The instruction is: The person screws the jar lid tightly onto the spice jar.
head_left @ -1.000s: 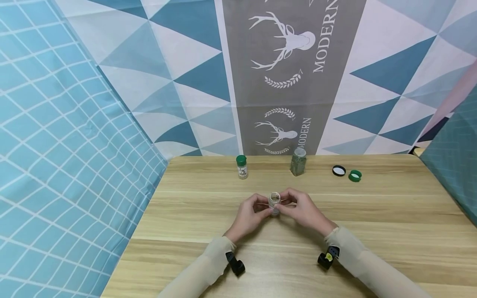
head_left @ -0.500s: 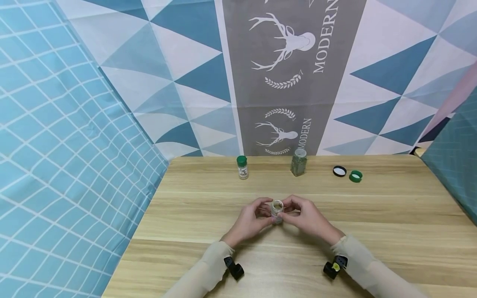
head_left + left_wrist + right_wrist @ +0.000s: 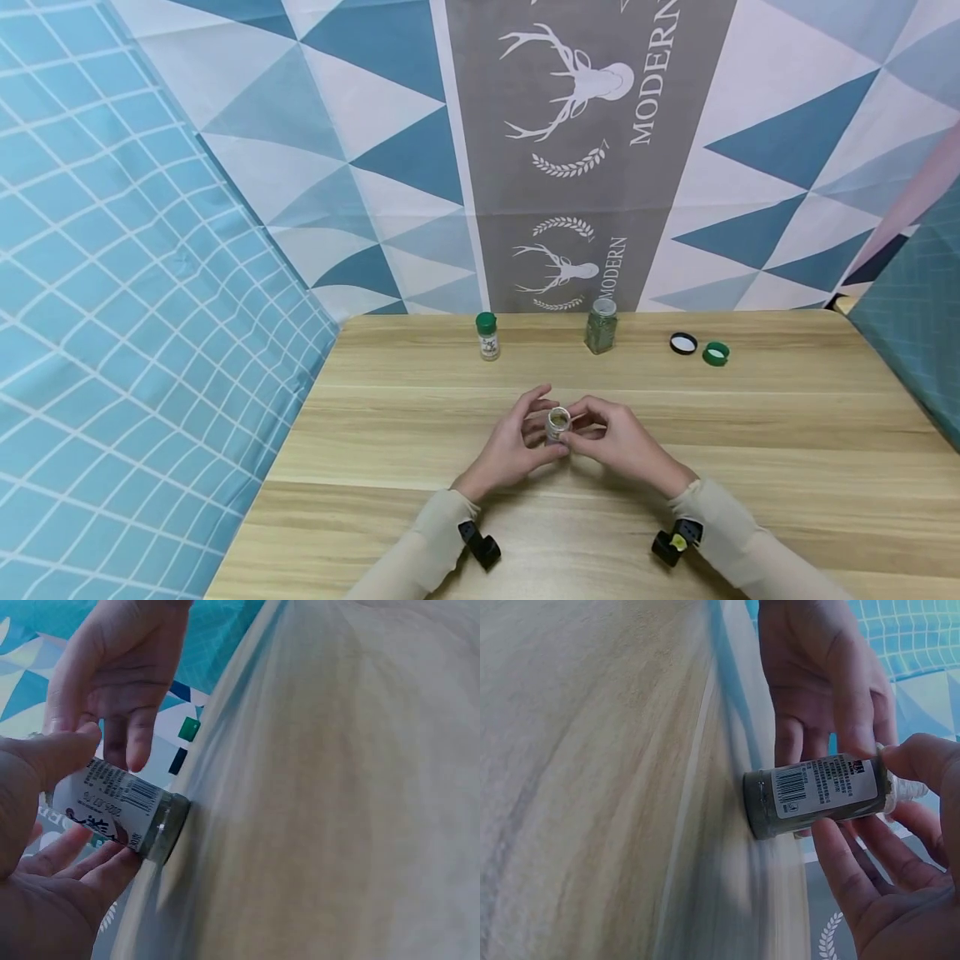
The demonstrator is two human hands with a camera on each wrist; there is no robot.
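Observation:
A small glass spice jar (image 3: 557, 423) with a white printed label stands upright on the table, its mouth uncovered. Something dark shows inside. My left hand (image 3: 510, 446) holds it loosely from the left, thumb in front, the index finger raised away from the glass. From the right, my right hand (image 3: 618, 437) holds it between thumb and fingers near the neck. The jar's barcode label faces the wrist cameras, in the left wrist view as the jar (image 3: 112, 799) and in the right wrist view as the jar (image 3: 825, 787). Some fingertips are hidden behind it.
At the back of the table (image 3: 390, 417) stand a green-capped shaker (image 3: 488, 337) and an uncapped jar of green herbs (image 3: 601, 327). Right of them lie a black lid (image 3: 683, 343) and a green lid (image 3: 716, 354). A patterned cloth (image 3: 405, 183) hangs behind.
The jar and both hands came slightly nearer and to the right over the first half second. Since then, my left fingers have spread and the index finger has lifted from the jar.

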